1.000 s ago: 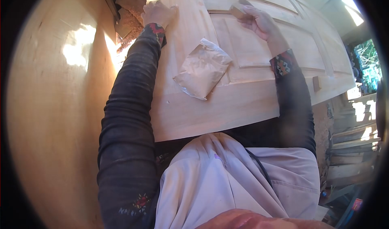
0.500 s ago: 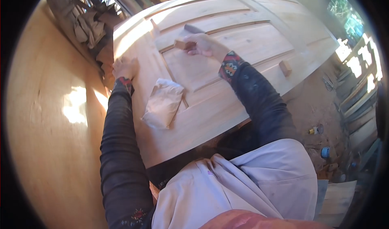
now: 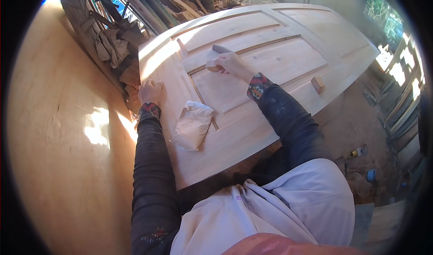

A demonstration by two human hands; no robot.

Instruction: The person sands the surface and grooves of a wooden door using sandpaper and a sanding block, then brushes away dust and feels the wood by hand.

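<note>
While partly sunlit, door (image 3: pixel 279 56) amid timber (image 3: pixel 406 113)

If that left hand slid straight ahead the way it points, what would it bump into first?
The way looks free: the left hand would cross sunlit panelled board to its far edge; depth beyond is unclear.

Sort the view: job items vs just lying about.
In use: panelled door, under the left hand; small block, in the right hand.

Apparently lying about: pale packet, second block, both on the door; scrap wood beyond; blue object on the floor.
</note>
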